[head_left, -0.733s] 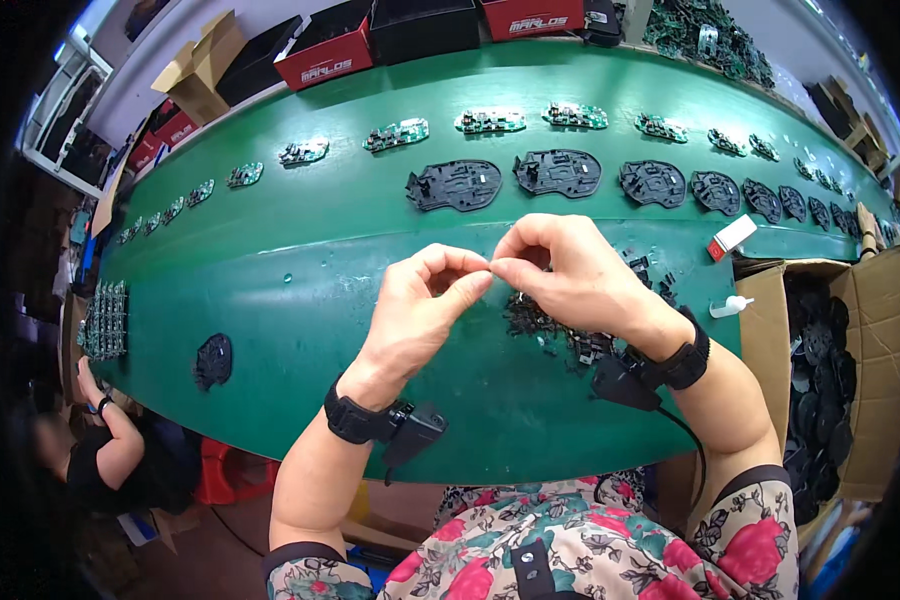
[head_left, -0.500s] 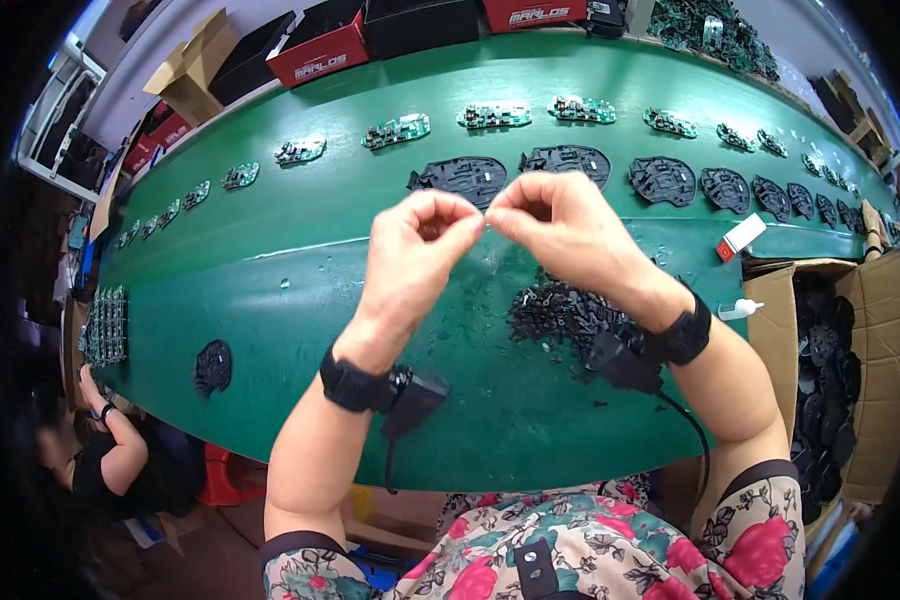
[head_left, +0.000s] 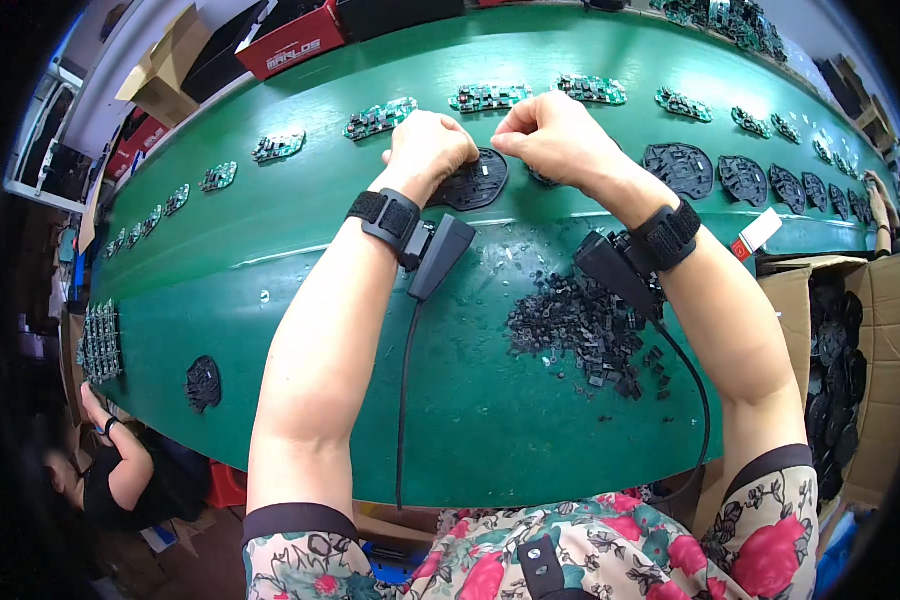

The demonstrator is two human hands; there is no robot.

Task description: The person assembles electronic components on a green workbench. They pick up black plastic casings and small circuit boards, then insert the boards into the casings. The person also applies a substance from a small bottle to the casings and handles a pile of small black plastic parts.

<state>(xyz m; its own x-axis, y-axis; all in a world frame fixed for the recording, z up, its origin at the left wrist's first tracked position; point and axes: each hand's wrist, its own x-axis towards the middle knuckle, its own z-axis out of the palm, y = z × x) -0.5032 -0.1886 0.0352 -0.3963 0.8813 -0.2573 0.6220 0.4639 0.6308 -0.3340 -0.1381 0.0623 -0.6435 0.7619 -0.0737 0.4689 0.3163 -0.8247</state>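
Observation:
My left hand (head_left: 426, 148) is closed, its fingertips pressed together over a flat black plastic shell (head_left: 485, 182). What those fingers hold, if anything, is too small to see. Close beside it, my right hand (head_left: 555, 138) makes a pinch with thumb and forefinger above the same row. Anything between its tips cannot be made out. My right forearm and hand partly cover a second black shell (head_left: 542, 178). Nearer to me, below the hands, lies a loose pile of small black plastic pieces (head_left: 585, 325).
Green circuit boards (head_left: 380, 118) form a curved row behind the shells. More shells (head_left: 678, 170) continue right. A lone shell (head_left: 203, 384) and stacked boards (head_left: 100, 342) lie left. A cardboard box (head_left: 885, 370) holds black parts. Co-workers' arms (head_left: 128, 455) show at both sides.
Both hands have moved forward from above the table's middle to the shell row. They were touching at the fingertips and are now slightly apart. A co-worker's hand has appeared at the far right.

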